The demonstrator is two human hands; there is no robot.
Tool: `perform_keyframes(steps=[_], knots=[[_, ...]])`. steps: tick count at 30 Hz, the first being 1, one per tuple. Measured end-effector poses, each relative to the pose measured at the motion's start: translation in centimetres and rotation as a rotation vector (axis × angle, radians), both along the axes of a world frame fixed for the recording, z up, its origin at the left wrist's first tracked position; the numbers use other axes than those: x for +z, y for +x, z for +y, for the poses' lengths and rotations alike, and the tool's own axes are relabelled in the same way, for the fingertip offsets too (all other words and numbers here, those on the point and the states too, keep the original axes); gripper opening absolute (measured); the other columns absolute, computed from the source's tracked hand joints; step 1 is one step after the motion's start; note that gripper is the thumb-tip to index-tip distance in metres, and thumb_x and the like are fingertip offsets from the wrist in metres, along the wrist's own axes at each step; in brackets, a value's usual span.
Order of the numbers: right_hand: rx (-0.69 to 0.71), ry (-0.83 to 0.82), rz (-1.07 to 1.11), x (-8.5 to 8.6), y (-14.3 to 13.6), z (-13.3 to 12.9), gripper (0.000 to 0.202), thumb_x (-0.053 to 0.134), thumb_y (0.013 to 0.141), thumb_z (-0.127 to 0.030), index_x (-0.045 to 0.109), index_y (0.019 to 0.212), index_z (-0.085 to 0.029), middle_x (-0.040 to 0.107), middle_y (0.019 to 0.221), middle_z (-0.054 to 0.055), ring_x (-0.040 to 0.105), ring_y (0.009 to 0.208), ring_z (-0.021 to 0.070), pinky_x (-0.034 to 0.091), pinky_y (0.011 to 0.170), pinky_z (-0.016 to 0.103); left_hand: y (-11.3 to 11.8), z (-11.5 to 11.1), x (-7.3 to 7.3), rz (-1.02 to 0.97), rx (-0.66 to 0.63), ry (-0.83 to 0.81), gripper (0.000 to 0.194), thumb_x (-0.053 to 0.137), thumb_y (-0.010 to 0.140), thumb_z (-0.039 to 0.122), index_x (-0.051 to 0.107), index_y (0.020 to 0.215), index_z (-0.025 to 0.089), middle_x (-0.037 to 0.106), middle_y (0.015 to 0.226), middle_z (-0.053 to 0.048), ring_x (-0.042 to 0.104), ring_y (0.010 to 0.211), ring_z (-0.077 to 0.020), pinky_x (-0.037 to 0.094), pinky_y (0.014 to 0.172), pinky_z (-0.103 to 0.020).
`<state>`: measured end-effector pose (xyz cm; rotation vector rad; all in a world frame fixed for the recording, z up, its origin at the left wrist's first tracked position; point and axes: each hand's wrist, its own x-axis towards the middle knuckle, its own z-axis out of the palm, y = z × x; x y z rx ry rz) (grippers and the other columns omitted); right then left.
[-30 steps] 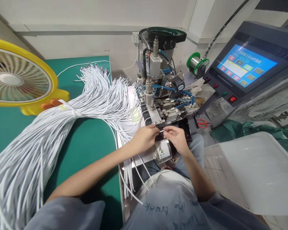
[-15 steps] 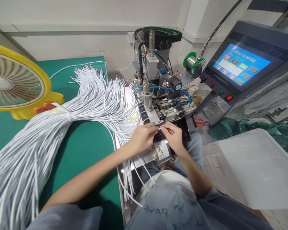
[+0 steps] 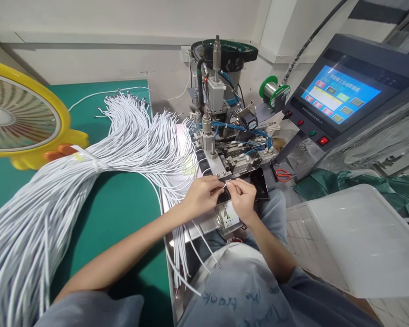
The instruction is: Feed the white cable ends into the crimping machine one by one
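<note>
Left hand (image 3: pixel 202 196) and right hand (image 3: pixel 242 199) pinch the white cable (image 3: pixel 225 184) at its end, by the near edge of the machine (image 3: pixel 209 141). Support the cable close to its tip; apply light, even finger pressure.

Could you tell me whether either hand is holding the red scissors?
No, the scissors lie apart, to the right of the left hand and right hand.

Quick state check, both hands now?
Left hand: closed, fingers pinching a white cable.
Right hand: closed, fingertips pinching at the same cable's end.
</note>
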<state>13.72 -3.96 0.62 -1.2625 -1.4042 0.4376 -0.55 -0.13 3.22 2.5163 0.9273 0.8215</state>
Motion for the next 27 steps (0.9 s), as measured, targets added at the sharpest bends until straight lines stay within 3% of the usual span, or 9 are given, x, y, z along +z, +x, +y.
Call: perform_keyframes(steps=[3,6,8,11,14,19,22,24,27], knots=[[-0.063,0.012,-0.097,-0.6,-0.4,-0.2,0.028,0.046,0.087,-0.027,0.061,0.067,-0.017,0.032,0.051,-0.002,0.03,0.048,0.011,0.026,0.049,0.028,0.0,0.0,-0.1,0.033,0.002,0.047,0.015,0.05,0.084,0.014,0.064,0.078,0.013,0.056,0.065,-0.002,0.051,0.06,-0.011,0.04,0.055,-0.022],[-0.047,-0.003,-0.271,0.0,0.3,-0.4,0.025,0.046,0.085,-0.021,0.056,0.062,-0.017,0.034,0.053,-0.002,0.029,0.05,0.0104,0.025,0.052,0.028,-0.1,0.2,0.0,0.179,-0.036,0.301,0.022,0.043,0.086,0.01,0.064,0.081,0.011,0.056,0.067,-0.005,0.049,0.064,-0.0144,0.038,0.055,-0.025],[0.028,-0.054,-0.311,0.7,1.1,-0.2,0.025,0.048,0.081,-0.017,0.049,0.056,-0.017,0.032,0.052,-0.003,0.03,0.05,0.0096,0.025,0.052,0.028,-0.2,0.4,0.2,0.312,-0.087,0.437,0.027,0.037,0.087,0.007,0.063,0.081,0.01,0.056,0.07,-0.006,0.048,0.067,-0.0162,0.037,0.054,-0.027],[0.225,-0.193,-0.231,1.5,2.3,0.4,0.028,0.049,0.075,-0.015,0.037,0.049,-0.018,0.026,0.049,-0.005,0.027,0.047,0.0082,0.023,0.05,0.026,-0.5,0.9,0.7,0.402,-0.165,0.483,0.03,0.033,0.088,0.005,0.062,0.081,0.011,0.057,0.073,-0.007,0.047,0.07,-0.0168,0.037,0.056,-0.028],[0.326,-0.248,-0.135,1.6,2.6,0.9,0.03,0.048,0.074,-0.017,0.034,0.047,-0.018,0.024,0.048,-0.005,0.026,0.047,0.0078,0.022,0.048,0.025,-0.7,1.2,0.7,0.343,-0.184,0.41,0.027,0.037,0.085,0.007,0.064,0.084,0.012,0.058,0.073,-0.006,0.048,0.071,-0.017,0.037,0.057,-0.028],[0.216,-0.118,-0.055,0.7,1.7,0.6,0.034,0.047,0.08,-0.021,0.034,0.048,-0.019,0.025,0.049,-0.004,0.028,0.048,0.0089,0.025,0.05,0.026,-0.2,0.8,-0.1,0.218,-0.125,0.119,0.02,0.047,0.084,0.016,0.066,0.078,0.014,0.061,0.07,-0.004,0.052,0.066,-0.0143,0.039,0.058,-0.025],[0.166,-0.1,-0.036,-0.2,1.5,0.3,0.034,0.048,0.081,-0.023,0.038,0.049,-0.018,0.026,0.05,-0.004,0.028,0.048,0.0093,0.025,0.05,0.027,0.1,0.5,-0.6,0.212,-0.107,-0.021,0.017,0.05,0.084,0.018,0.067,0.084,0.015,0.064,0.075,-0.003,0.056,0.068,-0.0134,0.041,0.06,-0.024],[0.152,-0.16,-0.042,-1.1,1.8,0.2,0.031,0.048,0.081,-0.025,0.046,0.052,-0.018,0.031,0.051,-0.003,0.031,0.049,0.0098,0.027,0.05,0.026,0.3,0.4,-0.8,0.265,-0.107,-0.064,0.02,0.047,0.086,0.018,0.066,0.089,0.015,0.064,0.079,-0.004,0.057,0.068,-0.0134,0.042,0.06,-0.023],[0.142,-0.301,0.003,-2.8,2.7,0.5,0.024,0.047,0.081,-0.029,0.058,0.063,-0.017,0.052,0.06,0.001,0.045,0.057,0.0128,0.035,0.056,0.027,0.5,0.4,-1.3,0.424,-0.094,-0.068,0.024,0.042,0.086,0.013,0.066,0.088,0.013,0.062,0.083,-0.007,0.059,0.067,-0.0142,0.043,0.058,-0.023]])
